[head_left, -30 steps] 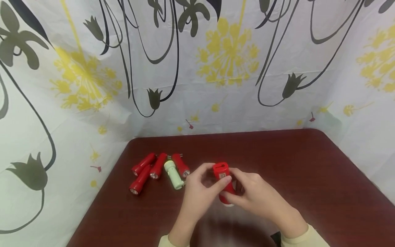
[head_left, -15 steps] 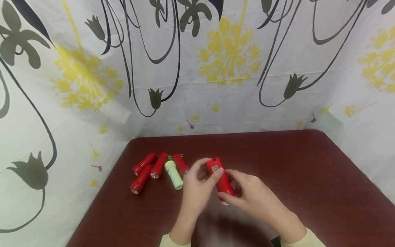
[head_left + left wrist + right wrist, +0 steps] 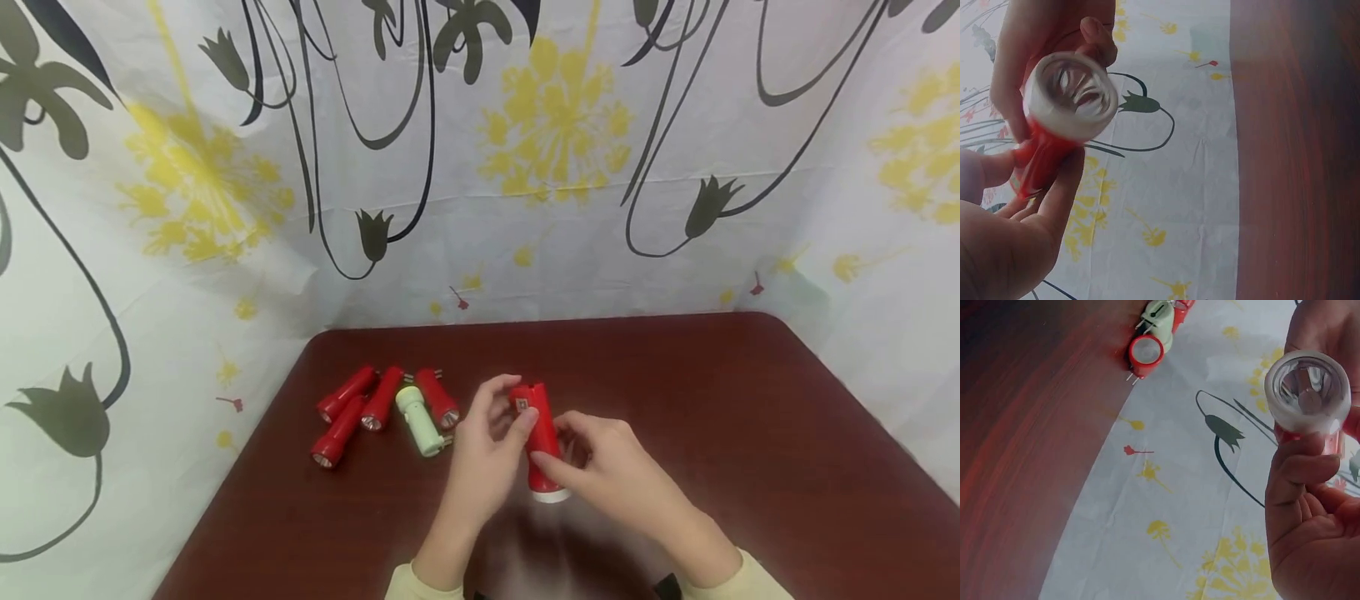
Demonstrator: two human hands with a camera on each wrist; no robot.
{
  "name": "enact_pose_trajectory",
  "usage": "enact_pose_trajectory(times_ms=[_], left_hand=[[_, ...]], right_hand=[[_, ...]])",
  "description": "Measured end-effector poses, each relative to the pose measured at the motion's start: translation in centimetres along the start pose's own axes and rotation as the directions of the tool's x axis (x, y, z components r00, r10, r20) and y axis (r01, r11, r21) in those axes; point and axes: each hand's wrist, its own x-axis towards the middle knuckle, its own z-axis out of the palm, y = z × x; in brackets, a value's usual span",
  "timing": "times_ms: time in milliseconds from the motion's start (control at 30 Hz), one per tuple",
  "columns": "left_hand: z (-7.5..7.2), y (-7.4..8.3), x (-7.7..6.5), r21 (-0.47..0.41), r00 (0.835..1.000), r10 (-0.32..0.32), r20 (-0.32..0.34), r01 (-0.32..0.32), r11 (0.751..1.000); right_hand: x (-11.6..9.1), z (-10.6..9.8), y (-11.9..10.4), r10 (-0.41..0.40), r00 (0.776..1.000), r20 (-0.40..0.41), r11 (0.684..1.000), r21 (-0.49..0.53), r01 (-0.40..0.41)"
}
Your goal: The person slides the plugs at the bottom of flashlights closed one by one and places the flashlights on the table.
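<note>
Both hands hold a red flashlight (image 3: 543,437) with a white lens ring, above the table's middle. Its tail end points up and away, and the white ring is at the bottom. My left hand (image 3: 487,446) grips the tail half, thumb on the side near a small label. Lower down, near the lens end, my right hand (image 3: 618,467) pinches the body between thumb and fingers. The clear lens and reflector of the flashlight (image 3: 1071,94) face the camera in the left wrist view. In the right wrist view, the flashlight's lens ring (image 3: 1307,392) shows between both hands.
Several red flashlights (image 3: 384,400) lie grouped at the table's left, with a pale green flashlight (image 3: 420,422) among them. Metal plug prongs stick out from some. The dark red-brown table (image 3: 712,392) meets a flower-patterned sheet (image 3: 465,175) behind and at the sides.
The flashlight tipped its tail leftward, then swung back more upright, with the white ring showing more fully again. Both hands keep their hold, and the grouped flashlights lie as before.
</note>
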Motion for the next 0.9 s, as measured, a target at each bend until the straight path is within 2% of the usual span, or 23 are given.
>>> enact_pose_trajectory(times_ms=[100, 200, 300, 433, 533, 667, 767, 900], left_hand=[[0.0, -0.1, 0.1, 0.039, 0.999, -0.014, 0.037, 0.012, 0.999], [-0.2, -0.3, 0.2, 0.086, 0.999, -0.032, 0.034, 0.029, 0.996], [-0.8, -0.6, 0.2, 0.136, 0.998, -0.058, 0.005, 0.057, 0.989], [-1.4, -0.9, 0.2, 0.182, 0.996, -0.091, 0.0, 0.089, 0.979], [-1.7, -1.2, 0.2, 0.201, 0.995, -0.102, 0.009, 0.098, 0.975], [-1.9, -1.4, 0.2, 0.212, 0.993, -0.118, 0.01, 0.113, 0.971], [-1.9, -1.6, 0.2, 0.218, 0.992, -0.124, 0.01, 0.119, 0.969], [-1.8, -1.8, 0.4, 0.225, 0.993, -0.117, 0.019, 0.11, 0.968]], right_hand=[[0.7, -0.4, 0.6, 0.042, 0.999, 0.005, 0.998, -0.053, -0.042], [2.2, -1.2, 2.2, 0.118, 0.993, 0.004, 0.984, -0.138, -0.116], [4.4, -2.4, 5.3, 0.224, 0.974, 0.022, 0.952, -0.219, -0.214], [7.5, -4.2, 10.0, 0.35, 0.935, 0.063, 0.902, -0.292, -0.318], [9.6, -5.2, 12.8, 0.403, 0.912, 0.081, 0.87, -0.345, -0.354], [11.8, -6.0, 15.3, 0.451, 0.888, 0.091, 0.827, -0.417, -0.377], [13.0, -6.3, 16.7, 0.474, 0.874, 0.106, 0.81, -0.44, -0.386], [14.1, -6.6, 18.0, 0.488, 0.866, 0.107, 0.797, -0.461, -0.391]])
